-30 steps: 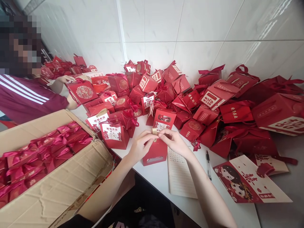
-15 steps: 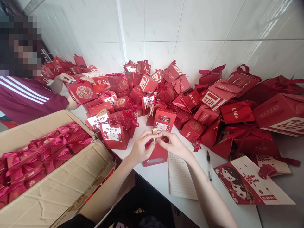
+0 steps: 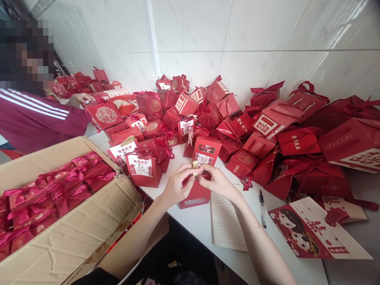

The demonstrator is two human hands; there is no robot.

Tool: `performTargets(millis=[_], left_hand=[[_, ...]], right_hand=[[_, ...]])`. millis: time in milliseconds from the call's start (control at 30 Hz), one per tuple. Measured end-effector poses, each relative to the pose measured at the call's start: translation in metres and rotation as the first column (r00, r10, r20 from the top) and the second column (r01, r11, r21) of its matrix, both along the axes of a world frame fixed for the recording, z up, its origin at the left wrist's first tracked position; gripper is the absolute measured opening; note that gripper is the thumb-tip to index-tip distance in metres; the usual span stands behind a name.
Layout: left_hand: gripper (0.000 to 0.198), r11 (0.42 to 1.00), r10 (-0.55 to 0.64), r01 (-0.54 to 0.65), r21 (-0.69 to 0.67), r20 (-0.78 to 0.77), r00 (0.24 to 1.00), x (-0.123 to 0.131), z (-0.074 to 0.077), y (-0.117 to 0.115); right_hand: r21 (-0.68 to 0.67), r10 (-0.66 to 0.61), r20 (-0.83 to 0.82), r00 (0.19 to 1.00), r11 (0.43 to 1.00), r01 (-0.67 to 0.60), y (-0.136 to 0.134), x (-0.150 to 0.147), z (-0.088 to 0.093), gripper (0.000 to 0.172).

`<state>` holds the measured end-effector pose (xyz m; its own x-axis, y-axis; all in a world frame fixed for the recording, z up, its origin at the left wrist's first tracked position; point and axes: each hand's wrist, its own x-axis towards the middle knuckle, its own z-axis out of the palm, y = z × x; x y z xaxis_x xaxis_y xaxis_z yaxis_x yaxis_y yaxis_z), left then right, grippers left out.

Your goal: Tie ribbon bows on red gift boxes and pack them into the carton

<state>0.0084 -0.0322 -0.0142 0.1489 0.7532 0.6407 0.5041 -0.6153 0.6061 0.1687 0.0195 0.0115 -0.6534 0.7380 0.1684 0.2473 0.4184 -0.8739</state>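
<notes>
In front of me my left hand [image 3: 179, 182] and my right hand [image 3: 217, 183] meet fingertip to fingertip. Both pinch a short gold ribbon [image 3: 194, 164], whose loop sticks up above the fingers. Directly beneath them is a red gift box [image 3: 194, 197] on the white table, partly covered by my hands. Behind the fingers rises a red panel [image 3: 218, 148] with a cut-out handle and a white printed label; whether it belongs to the same box I cannot tell. A lined notebook [image 3: 227, 225] lies under my right wrist.
Red gift boxes [image 3: 186, 103] are heaped along the wall. At left stands a cardboard carton [image 3: 97, 204] full of ribboned boxes. A pen [image 3: 262, 209] and a printed paper bag [image 3: 319, 231] lie at right. Another person's sleeve [image 3: 44, 114] shows at far left.
My hands stay almost in place, with the ribbon loop shifting slightly between the fingers. At far left the other person's arms have moved a little.
</notes>
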Motion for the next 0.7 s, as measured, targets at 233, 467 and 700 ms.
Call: performTargets(millis=[233,467,700], left_hand=[[0.044,1.0,-0.014,0.014,0.002,-0.01,1.0,-0.0025,-0.0014,0.0],[0.039,1.0,0.01,-0.01,0.005,-0.013,1.0,-0.001,-0.0021,0.0011],[0.036,1.0,-0.004,0.004,0.013,-0.029,1.0,-0.0013,0.0,0.0005]], right_hand=[[-0.022,0.069,-0.059,0.996,0.997,-0.07,0.0037,0.0029,-0.0024,0.003],[-0.025,0.097,-0.074,0.993,0.995,-0.099,0.0059,0.004,-0.0041,0.005],[0.007,0.162,-0.068,0.984,0.987,-0.162,0.0077,0.0052,-0.0035,0.011]])
